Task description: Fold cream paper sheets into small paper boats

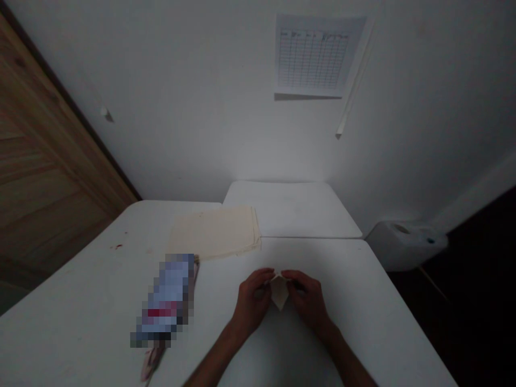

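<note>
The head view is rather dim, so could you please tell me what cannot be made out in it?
- Small pale piece: its side edges are hidden by the fingers of the left hand and right hand, head view.
- Wall sheet: writing too small and blurred, head view.
- Pixelated item: details masked by blocks, head view.
- Wooden panel: cut off by the left edge, head view.

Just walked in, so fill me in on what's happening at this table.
A person is holding a small pale piece between the left hand and the right hand, gripping it at its upper sides, with its pointed end toward the person. Beyond the hands and to the left, a few pale sheets lie stacked on the white table. Nearer, also on the left, lies a pixelated item that I can't identify.
</note>
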`<state>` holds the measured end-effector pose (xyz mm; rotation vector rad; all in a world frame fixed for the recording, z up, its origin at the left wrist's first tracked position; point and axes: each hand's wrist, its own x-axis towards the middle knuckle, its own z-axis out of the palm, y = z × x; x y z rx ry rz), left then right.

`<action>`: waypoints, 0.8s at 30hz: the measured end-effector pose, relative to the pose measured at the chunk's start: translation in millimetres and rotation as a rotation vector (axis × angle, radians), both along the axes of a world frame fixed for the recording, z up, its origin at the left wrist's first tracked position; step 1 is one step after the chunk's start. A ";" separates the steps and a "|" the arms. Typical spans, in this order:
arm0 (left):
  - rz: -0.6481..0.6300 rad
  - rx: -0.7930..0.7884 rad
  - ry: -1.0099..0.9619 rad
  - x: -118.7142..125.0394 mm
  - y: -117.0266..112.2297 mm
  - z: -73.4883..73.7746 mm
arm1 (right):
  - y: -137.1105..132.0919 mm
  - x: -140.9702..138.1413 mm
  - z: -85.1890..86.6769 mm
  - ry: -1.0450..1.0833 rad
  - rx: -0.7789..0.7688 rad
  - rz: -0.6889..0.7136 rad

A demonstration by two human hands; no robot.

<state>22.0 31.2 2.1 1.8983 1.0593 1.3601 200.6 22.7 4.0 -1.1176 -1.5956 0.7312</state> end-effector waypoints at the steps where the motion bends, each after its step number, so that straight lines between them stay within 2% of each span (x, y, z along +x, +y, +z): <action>1: -0.004 0.009 -0.013 -0.4 -0.3 1.4 | 0.4 0.6 -0.4 0.018 -0.005 0.009; 11: 0.036 0.140 0.018 -1.7 -3.0 12.8 | 2.0 8.3 6.0 0.202 -0.104 0.117; 17: -0.010 0.141 0.019 0.1 -3.9 6.8 | 6.7 4.6 4.5 0.255 -0.319 -0.033; 24: -0.103 0.114 -0.003 1.8 -6.6 8.5 | 9.5 6.3 -1.3 0.338 -0.362 -0.126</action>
